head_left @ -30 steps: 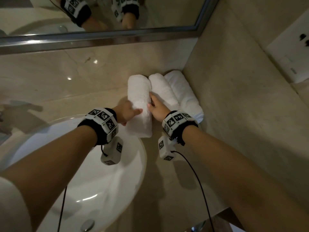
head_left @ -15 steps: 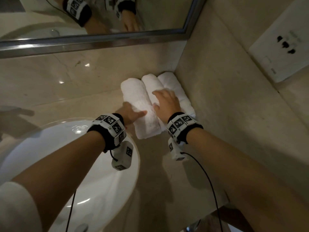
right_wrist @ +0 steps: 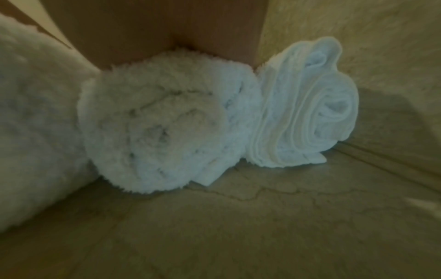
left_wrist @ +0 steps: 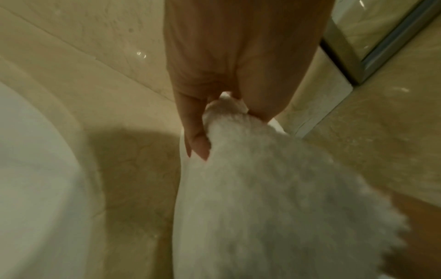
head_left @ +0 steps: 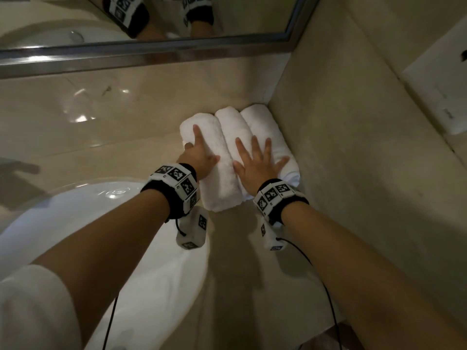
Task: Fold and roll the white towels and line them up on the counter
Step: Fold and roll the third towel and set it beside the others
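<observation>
Within left grip (head_left: 201, 157): leftmost towel roll (head_left: 219, 188).

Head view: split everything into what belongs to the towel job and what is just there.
Job: left towel, middle towel, right towel, counter, left hand, right hand.
Just there: sink, mirror, wall socket.

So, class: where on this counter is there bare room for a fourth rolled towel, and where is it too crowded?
Free: the counter left of the left towel, between back wall and sink; also the strip before the rolls, between sink and side wall. Crowded: the corner, where three rolls lie touching.
</observation>
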